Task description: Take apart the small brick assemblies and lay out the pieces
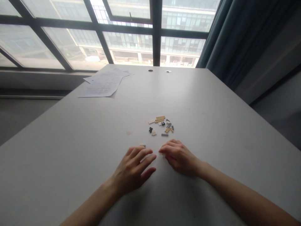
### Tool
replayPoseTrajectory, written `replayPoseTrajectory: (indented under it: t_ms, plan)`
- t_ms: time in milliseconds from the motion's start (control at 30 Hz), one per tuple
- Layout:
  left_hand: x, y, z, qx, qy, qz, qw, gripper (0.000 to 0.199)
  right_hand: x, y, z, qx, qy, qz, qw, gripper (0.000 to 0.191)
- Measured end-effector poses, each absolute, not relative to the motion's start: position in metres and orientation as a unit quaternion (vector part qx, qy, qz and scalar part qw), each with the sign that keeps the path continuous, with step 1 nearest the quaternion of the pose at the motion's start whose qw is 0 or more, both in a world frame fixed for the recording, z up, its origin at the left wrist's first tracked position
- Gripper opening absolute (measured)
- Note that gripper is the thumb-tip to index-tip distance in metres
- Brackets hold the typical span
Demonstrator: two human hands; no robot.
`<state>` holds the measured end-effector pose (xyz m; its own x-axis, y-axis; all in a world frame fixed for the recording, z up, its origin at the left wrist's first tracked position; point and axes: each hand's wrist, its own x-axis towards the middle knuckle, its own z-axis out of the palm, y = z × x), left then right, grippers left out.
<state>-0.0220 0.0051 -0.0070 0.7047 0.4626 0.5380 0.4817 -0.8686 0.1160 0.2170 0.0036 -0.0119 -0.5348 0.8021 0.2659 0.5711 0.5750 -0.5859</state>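
Observation:
Several small building-block pieces lie in a loose group on the white table [94, 125]: tan plates [160, 119], a white piece [151, 121], a black piece [150, 129], a cream piece [154, 133] and a grey strip [165, 135]. My left hand [134, 168] hovers over the table with its fingers apart, holding nothing. A small light-and-grey piece [142, 145] shows just beyond its knuckles. To the right, my right hand [180, 157] has its fingers bent downward near the grey strip; something tiny and pale at its fingertips is too small to name.
Printed sheets of paper [103, 83] lie at the table's far left. Two round cable holes [150, 71] are set near the far edge. Beyond stands a dark-framed window [157, 47], with a blue curtain [218, 40] on the right.

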Motion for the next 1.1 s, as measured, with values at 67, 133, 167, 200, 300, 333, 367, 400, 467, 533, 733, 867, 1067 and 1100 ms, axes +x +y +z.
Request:
replayPoseTrajectory:
  t_ms: [67, 133, 167, 200, 300, 333, 367, 400, 467, 533, 733, 867, 1067, 1100]
  plan:
    - [-0.018, 0.002, -0.006, -0.935, -0.234, -0.264, 0.028, 0.023, 0.22, 0.008, -0.012, -0.356, -0.864, 0.242, 0.26, 0.032]
    - [-0.015, 0.0, -0.006, -0.944, -0.219, -0.242, 0.037, 0.023, 0.222, 0.009, -0.012, -0.333, -0.868, 0.248, 0.272, 0.035]
    - [-0.014, -0.001, -0.006, -0.948, -0.217, -0.231, 0.041, 0.024, 0.223, 0.008, -0.012, -0.341, -0.863, 0.242, 0.283, 0.035]
    - [-0.014, -0.001, -0.006, -0.95, -0.216, -0.221, 0.045, 0.025, 0.224, 0.005, -0.011, -0.364, -0.852, 0.231, 0.297, 0.034]
    - [-0.012, -0.004, -0.007, -0.955, -0.214, -0.2, 0.054, 0.028, 0.226, -0.007, -0.011, -0.475, -0.799, 0.194, 0.314, 0.027]
    - [-0.011, -0.004, -0.007, -0.956, -0.212, -0.195, 0.055, 0.028, 0.226, -0.011, -0.011, -0.506, -0.784, 0.188, 0.306, 0.026]
    - [-0.011, -0.005, -0.008, -0.957, -0.21, -0.191, 0.055, 0.027, 0.225, -0.015, -0.011, -0.53, -0.773, 0.184, 0.295, 0.027]
    - [-0.01, -0.006, -0.008, -0.959, -0.208, -0.187, 0.052, 0.027, 0.224, -0.017, -0.011, -0.545, -0.768, 0.183, 0.283, 0.028]
    - [-0.009, -0.006, -0.008, -0.96, -0.208, -0.18, 0.046, 0.026, 0.22, -0.02, -0.012, -0.554, -0.767, 0.184, 0.267, 0.027]
    - [-0.008, -0.006, -0.008, -0.961, -0.21, -0.177, 0.041, 0.027, 0.216, -0.019, -0.012, -0.549, -0.772, 0.185, 0.262, 0.023]
    - [-0.007, -0.005, -0.008, -0.959, -0.208, -0.187, 0.035, 0.022, 0.211, -0.014, -0.014, -0.524, -0.78, 0.202, 0.277, 0.014]
    - [-0.007, -0.005, -0.006, -0.96, -0.2, -0.191, 0.031, 0.02, 0.213, -0.014, -0.017, -0.495, -0.79, 0.209, 0.296, 0.017]
    - [-0.006, -0.004, -0.007, -0.961, -0.191, -0.196, 0.026, 0.017, 0.215, -0.013, -0.017, -0.471, -0.803, 0.212, 0.298, 0.025]
    - [-0.006, -0.004, -0.007, -0.962, -0.192, -0.194, 0.024, 0.017, 0.215, -0.012, -0.017, -0.47, -0.805, 0.212, 0.294, 0.027]
